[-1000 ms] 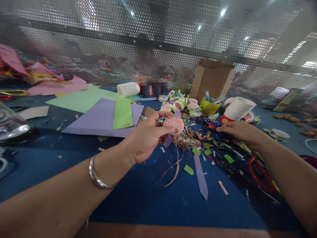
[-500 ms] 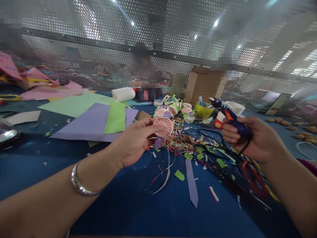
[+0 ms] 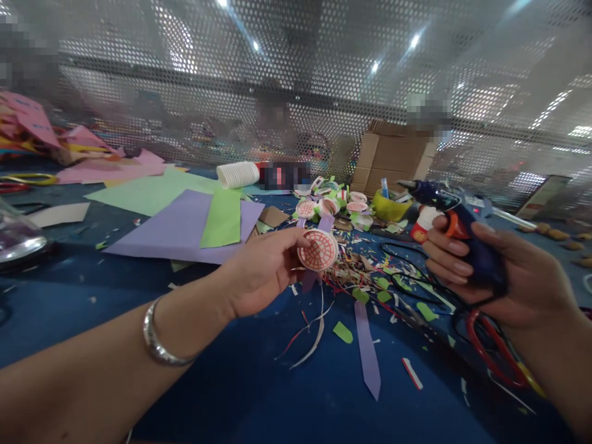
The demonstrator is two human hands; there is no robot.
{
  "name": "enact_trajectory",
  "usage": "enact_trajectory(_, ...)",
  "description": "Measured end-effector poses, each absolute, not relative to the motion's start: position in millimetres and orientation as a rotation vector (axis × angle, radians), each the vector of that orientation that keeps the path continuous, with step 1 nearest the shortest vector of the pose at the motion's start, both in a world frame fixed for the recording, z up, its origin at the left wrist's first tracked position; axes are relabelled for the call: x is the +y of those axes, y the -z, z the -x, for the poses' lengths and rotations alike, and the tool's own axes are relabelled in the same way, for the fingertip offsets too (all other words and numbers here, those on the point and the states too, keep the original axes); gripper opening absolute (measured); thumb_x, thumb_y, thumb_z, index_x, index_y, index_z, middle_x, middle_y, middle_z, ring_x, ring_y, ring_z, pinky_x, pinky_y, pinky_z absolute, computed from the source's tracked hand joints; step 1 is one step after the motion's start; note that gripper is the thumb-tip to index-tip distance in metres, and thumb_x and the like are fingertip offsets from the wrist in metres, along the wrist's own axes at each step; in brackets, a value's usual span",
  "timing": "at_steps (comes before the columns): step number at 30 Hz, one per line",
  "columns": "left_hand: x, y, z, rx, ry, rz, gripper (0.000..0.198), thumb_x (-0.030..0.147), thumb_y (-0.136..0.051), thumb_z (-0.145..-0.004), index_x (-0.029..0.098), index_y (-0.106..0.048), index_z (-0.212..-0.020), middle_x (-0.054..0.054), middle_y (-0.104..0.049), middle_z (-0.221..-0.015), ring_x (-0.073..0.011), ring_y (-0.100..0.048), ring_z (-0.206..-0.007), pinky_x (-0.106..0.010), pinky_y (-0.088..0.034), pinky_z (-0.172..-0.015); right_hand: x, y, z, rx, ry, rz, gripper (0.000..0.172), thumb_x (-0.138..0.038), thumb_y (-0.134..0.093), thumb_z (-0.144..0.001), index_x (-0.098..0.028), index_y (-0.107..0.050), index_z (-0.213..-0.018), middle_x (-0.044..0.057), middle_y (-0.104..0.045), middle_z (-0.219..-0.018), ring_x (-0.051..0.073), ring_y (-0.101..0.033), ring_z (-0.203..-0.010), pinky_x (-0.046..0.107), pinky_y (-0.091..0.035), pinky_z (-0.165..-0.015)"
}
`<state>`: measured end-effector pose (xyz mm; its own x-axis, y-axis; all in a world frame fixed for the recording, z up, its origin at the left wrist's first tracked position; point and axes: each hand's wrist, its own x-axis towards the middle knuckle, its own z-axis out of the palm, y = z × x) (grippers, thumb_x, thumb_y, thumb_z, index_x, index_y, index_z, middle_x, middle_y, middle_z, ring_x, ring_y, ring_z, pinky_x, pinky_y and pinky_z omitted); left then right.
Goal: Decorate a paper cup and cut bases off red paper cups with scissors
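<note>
Between thumb and fingers, my left hand [image 3: 259,271] pinches a round paper disc [image 3: 319,250] with a red grid pattern; purple paper shows above and below it. A dark blue glue gun [image 3: 483,246] with an orange trigger is gripped in my right hand [image 3: 531,271]. Its nozzle points up and left, apart from the disc. Behind the disc lies a cluster of similar discs with paper bands [image 3: 357,206]. A loose purple paper strip [image 3: 367,351] with a pointed end rests on the blue table, beside a small green paper piece [image 3: 343,332].
Purple sheets [image 3: 157,231] and a pale green sheet [image 3: 139,191] spread at left. Paper scraps [image 3: 351,268] litter the middle. Red-handled scissors [image 3: 476,336] and a black cord lie under my right forearm. Stacked paper cups [image 3: 238,175], a yellow bowl [image 3: 388,206] and a cardboard box [image 3: 393,157] stand farther back.
The glue gun has come closer to me and further right, and looks larger. My left hand still holds the disc, which now faces me more fully. The view has shifted slightly.
</note>
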<state>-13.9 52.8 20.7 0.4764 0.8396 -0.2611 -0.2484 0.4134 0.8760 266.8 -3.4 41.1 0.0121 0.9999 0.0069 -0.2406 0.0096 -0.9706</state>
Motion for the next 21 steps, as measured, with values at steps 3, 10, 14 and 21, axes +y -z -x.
enact_trajectory(3, 53, -19, 13, 0.796, -0.79, -0.891, 0.014, 0.019, -0.052, -0.088, 0.014, -0.06, -0.078, -0.011, -0.065, -0.087, -0.018, -0.058, -0.072, -0.027, -0.047, -0.053, -7, -39, -263, -1.067, -1.341, 1.008, 0.018, -0.036, -0.062, -0.088, -0.021, -0.069, -0.083, -0.001, -0.034, -0.071, 0.012, -0.027, -0.053, 0.027, -0.027, -0.04)
enact_trajectory(10, 54, -24, 12, 0.745, -0.83, -0.978, 0.031, 0.015, -0.041, -0.093, 0.013, -0.059, -0.067, -0.008, -0.058, -0.077, -0.0165, -0.056, -0.074, -0.026, -0.048, -0.064, -14, -32, -256, -1.303, -1.243, 1.054, 0.023, -0.043, -0.074, -0.08, -0.02, -0.069, -0.079, 0.0, -0.048, -0.059, 0.011, -0.043, -0.049, 0.023, -0.035, -0.04)
enact_trajectory(14, 54, -26, 12, 0.788, -0.863, -1.015, 0.032, 0.009, -0.041, -0.088, 0.014, -0.055, -0.06, -0.005, -0.053, -0.07, -0.0146, -0.051, -0.07, -0.025, -0.046, -0.065, -17, -24, -255, -1.481, -1.018, 1.24, 0.028, -0.047, -0.073, -0.083, -0.021, -0.069, -0.075, 0.0, -0.057, -0.058, 0.011, -0.049, -0.051, 0.023, -0.039, -0.047)
enact_trajectory(21, 54, -21, 13, 0.776, -0.851, -1.092, 0.024, 0.012, -0.047, -0.085, 0.014, -0.057, -0.064, -0.004, -0.057, -0.072, -0.0151, -0.053, -0.07, -0.025, -0.046, -0.064, -17, -25, -255, -1.829, -0.694, 1.315, 0.039, -0.05, -0.067, -0.088, -0.022, -0.065, -0.061, -0.002, -0.059, -0.058, 0.012, -0.049, -0.053, 0.022, -0.044, -0.048)
